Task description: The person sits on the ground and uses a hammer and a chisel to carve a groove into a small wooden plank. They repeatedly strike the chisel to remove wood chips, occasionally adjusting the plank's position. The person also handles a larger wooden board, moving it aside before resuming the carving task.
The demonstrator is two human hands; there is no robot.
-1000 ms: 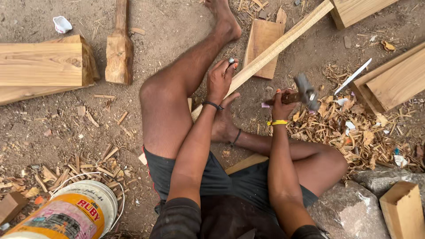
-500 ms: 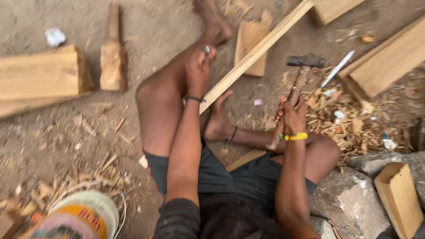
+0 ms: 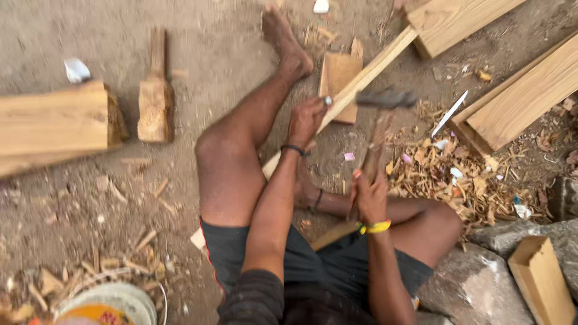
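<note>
Left hand: the left hand [image 3: 306, 120] is closed around a small metal tool, a chisel or punch [image 3: 327, 100] by the look of it, whose tip shows at the top of the fist and is set against the wooden strip [image 3: 367, 75].
Right hand: the right hand [image 3: 368, 195] grips the handle of a hammer [image 3: 385, 99]; the fingers are wrapped tight, a yellow band at the wrist.
Hammer: its head hangs blurred at about 1 o'clock from the left hand, just beside the metal tip (the blur suggests a fast swing).
What has changed: a second ago the hammer head sat low, near the shavings; half a second ago it was raised well to the right of the strip; now it is close over the left fist. I judge this a strike landing or about to land on the metal tool.
Wooden strip: it runs diagonally from the person's lap up to 1 o'clock, passing under the left hand and over a flat wooden offcut [image 3: 339, 75].
Around: a wooden mallet [image 3: 155, 99] lies at 10 o'clock, a thick beam [image 3: 54, 126] at 9 o'clock, a heap of wood shavings [image 3: 457, 180] at 3 o'clock, planks [image 3: 524, 102] at 2 o'clock.
</note>
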